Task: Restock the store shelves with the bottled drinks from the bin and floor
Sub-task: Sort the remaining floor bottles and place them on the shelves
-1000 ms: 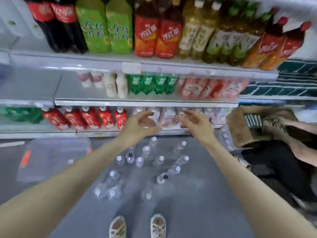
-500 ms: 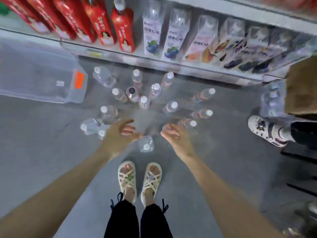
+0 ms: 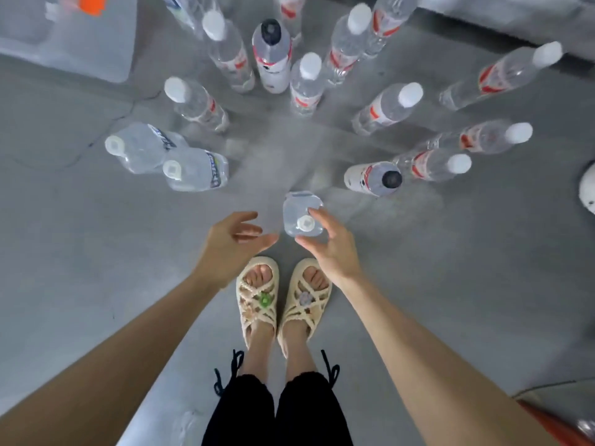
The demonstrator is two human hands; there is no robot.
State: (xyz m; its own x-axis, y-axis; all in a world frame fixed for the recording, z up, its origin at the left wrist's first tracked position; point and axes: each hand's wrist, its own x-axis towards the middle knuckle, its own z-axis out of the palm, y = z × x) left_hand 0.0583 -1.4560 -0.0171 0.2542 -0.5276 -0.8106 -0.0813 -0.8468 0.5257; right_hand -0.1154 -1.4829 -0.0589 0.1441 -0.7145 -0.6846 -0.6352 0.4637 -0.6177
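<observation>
Several clear water bottles with white caps and red labels (image 3: 386, 107) stand on the grey floor (image 3: 96, 252) ahead of me. Two white bottles with dark caps (image 3: 272, 56) stand among them, and two squarish clear bottles (image 3: 193, 169) sit at the left. A third squarish clear bottle (image 3: 301, 217) stands just in front of my feet. My right hand (image 3: 331, 246) reaches over its top, thumb at its near edge and index finger against its right side, fingers loosely curved. My left hand (image 3: 231, 243) hovers just left of it, fingers relaxed, holding nothing.
A clear plastic bin (image 3: 64, 43) with an orange label lies at the top left. The shelf base (image 3: 515, 14) runs along the top right. Another person's white shoe (image 3: 589, 188) shows at the right edge. My sandalled feet (image 3: 283, 304) stand directly below the hands.
My view dropped from the shelves to the floor. Both hands came down and toward me, and my right hand has reached the squarish bottle by my feet.
</observation>
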